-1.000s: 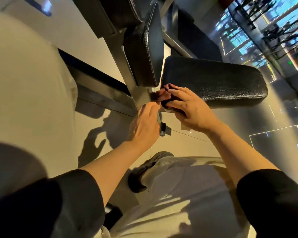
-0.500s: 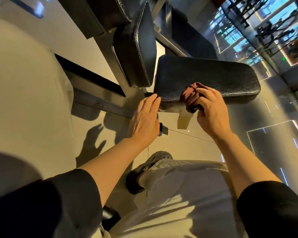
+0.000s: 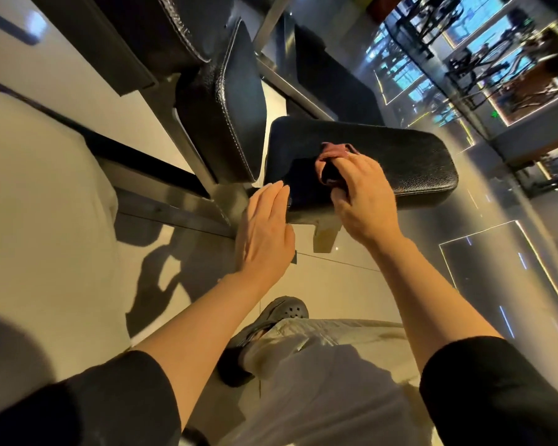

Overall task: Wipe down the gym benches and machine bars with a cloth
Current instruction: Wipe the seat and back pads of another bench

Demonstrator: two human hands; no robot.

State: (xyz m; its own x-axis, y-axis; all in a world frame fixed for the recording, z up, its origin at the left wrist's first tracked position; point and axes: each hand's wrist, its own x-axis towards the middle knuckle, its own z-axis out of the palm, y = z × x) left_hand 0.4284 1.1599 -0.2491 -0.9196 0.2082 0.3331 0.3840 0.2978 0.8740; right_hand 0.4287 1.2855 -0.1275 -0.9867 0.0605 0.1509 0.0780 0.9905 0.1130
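A black padded bench seat (image 3: 409, 162) lies across the middle of the view, with a black back pad (image 3: 236, 107) standing upright at its left end. My right hand (image 3: 364, 194) grips a bunched dark red cloth (image 3: 332, 154) and holds it on top of the seat near its front edge. My left hand (image 3: 264, 233) is flat with straight fingers, its fingertips at the seat's near left corner. It holds nothing.
The machine's grey steel frame (image 3: 161, 201) runs left from under the pads. A second black pad (image 3: 161, 37) sits above the back pad. My leg and dark shoe (image 3: 271, 317) stand on the glossy floor below the seat. Other gym machines (image 3: 496, 59) show at the far upper right.
My right hand carried the cloth from the joint between the pads rightward along the seat's edge and up onto its top. My left hand opened flat and stayed at the left corner.
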